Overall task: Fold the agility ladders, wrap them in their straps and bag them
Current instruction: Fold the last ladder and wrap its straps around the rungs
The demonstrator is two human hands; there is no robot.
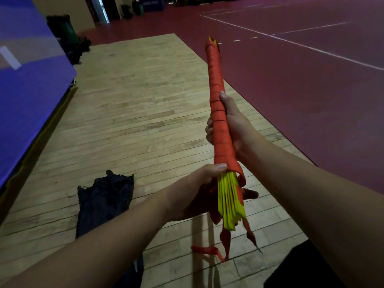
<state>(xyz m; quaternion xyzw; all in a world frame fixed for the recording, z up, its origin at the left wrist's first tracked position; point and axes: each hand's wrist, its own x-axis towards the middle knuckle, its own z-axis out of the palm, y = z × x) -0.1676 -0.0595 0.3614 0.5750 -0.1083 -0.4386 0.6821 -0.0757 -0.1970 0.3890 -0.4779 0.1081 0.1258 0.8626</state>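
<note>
I hold a folded agility ladder bundle pointing away from me, its yellow rungs showing at the near end. Orange strap is wound tightly around most of its length. My right hand grips the middle of the bundle from the right. My left hand holds the near end, thumb pressing on the last strap turn. Loose orange strap ends dangle below. A dark carry bag lies crumpled on the wooden floor to the left.
A blue padded wall panel runs along the left. The pale wooden floor borders a red court surface with white lines on the right. A green bin and dark gear stand far back left.
</note>
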